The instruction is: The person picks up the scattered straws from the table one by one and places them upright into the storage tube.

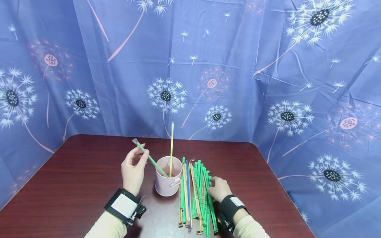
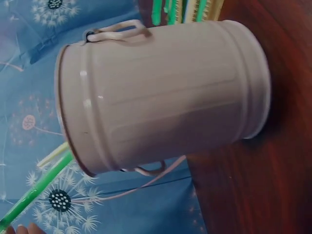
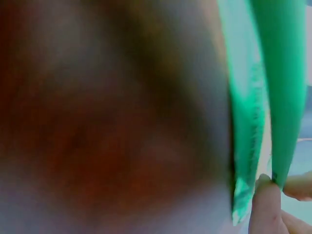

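Observation:
A pale pink pail [image 1: 167, 185] with small side handles stands on the table, a yellow straw [image 1: 171, 145] upright in it. My left hand [image 1: 133, 170] pinches a green straw [image 1: 151, 159] near its clear-wrapped upper end; the straw slants down into the pail. In the left wrist view the pail [image 2: 165, 92] fills the middle, and the green straw [image 2: 41, 187] runs over its rim. Right of the pail lies a pile of wrapped straws [image 1: 197, 198], mostly green and tan. At its right side, my right hand [image 1: 220, 189] pinches a green wrapped straw [image 3: 285, 97] between thumb and fingers.
A blue straw [image 1: 188, 191] lies among the wrapped ones. The dark red-brown table [image 1: 89, 165] ends at a blue curtain [image 1: 128, 99] with dandelion prints, behind and at both sides. Each wrist wears a black strap [image 1: 230, 210].

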A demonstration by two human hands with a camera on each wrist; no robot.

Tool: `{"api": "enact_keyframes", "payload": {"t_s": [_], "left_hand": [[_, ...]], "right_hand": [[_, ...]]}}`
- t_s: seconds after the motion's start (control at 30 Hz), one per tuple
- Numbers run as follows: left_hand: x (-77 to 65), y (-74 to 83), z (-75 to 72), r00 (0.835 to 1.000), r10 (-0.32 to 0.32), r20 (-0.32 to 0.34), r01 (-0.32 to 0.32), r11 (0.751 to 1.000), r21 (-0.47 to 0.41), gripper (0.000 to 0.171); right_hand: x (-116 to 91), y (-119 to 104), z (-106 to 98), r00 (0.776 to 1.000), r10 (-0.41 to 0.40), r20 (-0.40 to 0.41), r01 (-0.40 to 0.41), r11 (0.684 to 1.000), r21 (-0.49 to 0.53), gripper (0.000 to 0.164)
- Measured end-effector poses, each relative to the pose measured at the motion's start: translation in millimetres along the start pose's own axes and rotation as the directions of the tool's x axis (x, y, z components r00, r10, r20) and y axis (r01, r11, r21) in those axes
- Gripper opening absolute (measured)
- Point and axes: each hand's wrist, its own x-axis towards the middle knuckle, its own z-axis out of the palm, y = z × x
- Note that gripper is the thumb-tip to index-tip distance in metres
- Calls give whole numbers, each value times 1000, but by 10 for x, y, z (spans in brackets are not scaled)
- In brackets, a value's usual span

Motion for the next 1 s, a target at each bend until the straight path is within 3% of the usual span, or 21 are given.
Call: {"api": "enact_keyframes", "payload": {"t_s": [0.23,0.37,0.5,0.57,0.63,0.7,0.83,1.0], "left_hand": [[-32,-94,-51,998,-50,44,45,992,115,33],[-72,-136,-99,982,-171,75,154,968,197,40],[-118,-142,-117,943,-305,136,255,920,297,39],[-130,-128,-116,917,-347,197,264,898,353,37],[-150,-98,-100,891,-360,277,241,892,382,35],[-179,-59,-69,867,-350,354,211,903,375,33],[-253,37,7,838,-291,462,150,936,319,28],[-330,142,63,787,-252,564,168,966,198,36]], "right_hand": [[-6,-105,-43,997,-33,-67,39,995,96,40],[-7,-180,-31,989,-77,-124,94,986,139,37],[-36,-276,-17,979,-119,-164,151,967,204,30],[-56,-343,-4,974,-146,-174,184,956,230,26],[-81,-409,11,968,-172,-183,214,946,242,23],[-114,-477,28,962,-195,-189,240,937,255,21],[-190,-617,70,937,-280,-211,326,916,234,16],[-312,-772,126,860,-450,-240,488,862,136,13]]}}
